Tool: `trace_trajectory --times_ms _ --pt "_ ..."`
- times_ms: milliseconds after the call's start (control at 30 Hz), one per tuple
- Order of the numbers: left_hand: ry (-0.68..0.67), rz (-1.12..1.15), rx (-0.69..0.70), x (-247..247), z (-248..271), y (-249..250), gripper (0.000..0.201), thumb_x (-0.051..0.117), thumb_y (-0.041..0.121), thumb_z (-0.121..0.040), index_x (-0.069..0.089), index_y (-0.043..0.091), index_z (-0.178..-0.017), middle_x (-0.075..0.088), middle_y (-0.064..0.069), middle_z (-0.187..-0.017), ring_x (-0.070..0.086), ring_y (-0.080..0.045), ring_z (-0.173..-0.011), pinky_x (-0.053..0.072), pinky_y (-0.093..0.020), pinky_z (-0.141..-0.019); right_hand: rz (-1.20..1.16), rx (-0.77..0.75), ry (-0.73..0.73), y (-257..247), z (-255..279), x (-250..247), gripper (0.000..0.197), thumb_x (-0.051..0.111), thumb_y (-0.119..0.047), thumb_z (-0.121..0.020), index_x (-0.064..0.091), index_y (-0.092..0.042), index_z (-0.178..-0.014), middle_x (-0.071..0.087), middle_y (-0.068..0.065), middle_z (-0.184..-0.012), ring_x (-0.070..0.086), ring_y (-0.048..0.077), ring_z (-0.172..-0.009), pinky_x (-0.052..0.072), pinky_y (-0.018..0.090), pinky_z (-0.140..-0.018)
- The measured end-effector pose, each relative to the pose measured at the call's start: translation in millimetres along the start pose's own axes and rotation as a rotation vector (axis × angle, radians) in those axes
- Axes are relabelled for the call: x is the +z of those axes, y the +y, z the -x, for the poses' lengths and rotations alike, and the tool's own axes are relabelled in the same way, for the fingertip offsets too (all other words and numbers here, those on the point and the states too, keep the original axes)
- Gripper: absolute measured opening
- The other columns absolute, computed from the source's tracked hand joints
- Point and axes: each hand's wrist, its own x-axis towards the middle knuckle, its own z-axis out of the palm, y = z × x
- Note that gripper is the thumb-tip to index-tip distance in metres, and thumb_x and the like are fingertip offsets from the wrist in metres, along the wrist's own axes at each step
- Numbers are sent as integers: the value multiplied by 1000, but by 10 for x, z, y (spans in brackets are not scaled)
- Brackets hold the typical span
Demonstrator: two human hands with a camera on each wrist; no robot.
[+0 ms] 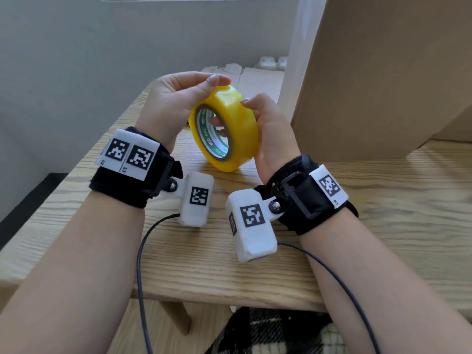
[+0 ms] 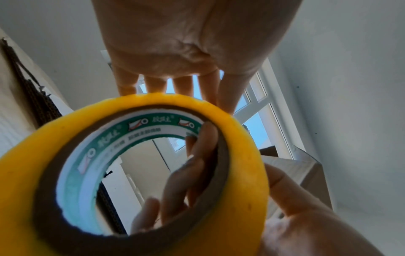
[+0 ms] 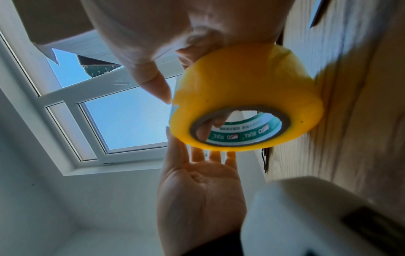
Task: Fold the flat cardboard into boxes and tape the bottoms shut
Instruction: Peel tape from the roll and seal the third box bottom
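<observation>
A roll of yellow tape [image 1: 224, 129] was held up on edge between both hands, above the near part of the wooden table [image 1: 383, 213], its lower rim close to the tabletop; whether it touched the wood could not be told from the head view. The right hand [image 1: 273, 134] was wrapped round the roll from the right side: its fingers [image 2: 197, 166] were curled through the green-and-white printed core, and its thumb [image 1: 249, 102] was pressed onto the yellow outer face near the top. In the right wrist view the thumb tip [image 3: 162, 91] was seen right at a small ragged edge on the outer band of the roll, which may have been the loose end of the tape, though this could not be made out for certain. The left hand [image 1: 176, 100] was laid against the top left of the roll, its fingers [image 3: 197, 154] nearly straight and spread behind the rim, its thumb [image 1: 212, 85] resting over the upper edge. Nothing was clasped by that hand; it was only touching the roll.

A tall brown cardboard box [image 1: 383, 77] was standing on the table just to the right of the hands, apart from them. Further back, flat pale cardboard [image 1: 260, 77] was lying on the far end of the table. A window [image 3: 122, 117] with a white frame was seen overhead in both wrist views.
</observation>
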Motion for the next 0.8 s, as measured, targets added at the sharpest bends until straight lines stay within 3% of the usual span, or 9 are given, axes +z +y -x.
trace_trajectory --times_ms 100,200,267,367,433,533,600,667,800 --pt "115 32 -77 -68 -43 -21 16 58 21 -98 74 16 -96 74 1 -91 65 -10 -73 52 -21 -61 1 2 51 60 -58 29 64 67 -46 -49 64 -11 -102 67 17 -112 62 37 -104 48 54 -99" --pt "188 -6 -109 -120 -78 -56 20 57 25 -99 76 22 -93 74 0 -94 66 -14 -79 53 -24 -63 -17 4 15 73 -58 23 49 68 -38 -55 59 -12 -95 58 13 -97 55 28 -87 46 45 -81" --pt "188 -8 -108 -110 -77 -56 21 57 29 -99 76 23 -92 73 0 -94 66 -12 -79 53 -22 -63 -30 -4 13 88 -63 15 55 70 -39 -51 58 -10 -97 56 12 -95 53 27 -85 44 42 -76" --pt "148 -3 -127 -90 -72 -37 24 67 43 -89 77 22 -94 73 2 -95 67 -9 -84 53 -22 -75 -27 -23 49 102 -73 23 72 69 -47 -42 60 -8 -102 59 14 -99 56 31 -93 46 44 -79" --pt "94 -24 -147 -93 -73 -45 29 74 46 -78 77 22 -93 74 3 -96 69 -12 -91 52 -28 -84 -8 -57 57 92 -62 22 77 69 -49 -43 64 -6 -107 66 17 -109 61 36 -104 51 50 -90" --pt "69 7 -174 -77 -64 -54 29 75 38 -83 75 16 -102 75 -2 -102 70 -16 -96 52 -29 -85 5 -87 75 77 -65 -14 61 75 -47 -54 67 -14 -105 69 13 -113 64 33 -110 49 55 -99" --pt "78 18 -141 -74 -64 -55 32 72 32 -86 73 9 -108 74 -7 -107 70 -18 -100 53 -26 -86 -3 -81 80 77 -67 -43 57 74 -44 -59 67 -14 -107 70 11 -111 65 31 -108 51 54 -98" --pt "83 12 -97 -81 -65 -59 37 74 37 -81 74 11 -107 74 -10 -107 70 -21 -100 54 -28 -86 -7 -79 81 72 -57 -45 63 71 -43 -60 65 -9 -113 69 11 -108 65 34 -106 52 52 -95" --pt "92 7 -88 -86 -71 -65 27 73 36 -83 77 16 -101 75 -7 -105 69 -23 -103 55 -31 -89 -8 -61 45 64 -41 -23 67 69 -41 -52 61 -5 -109 62 9 -93 63 31 -91 52 43 -77"
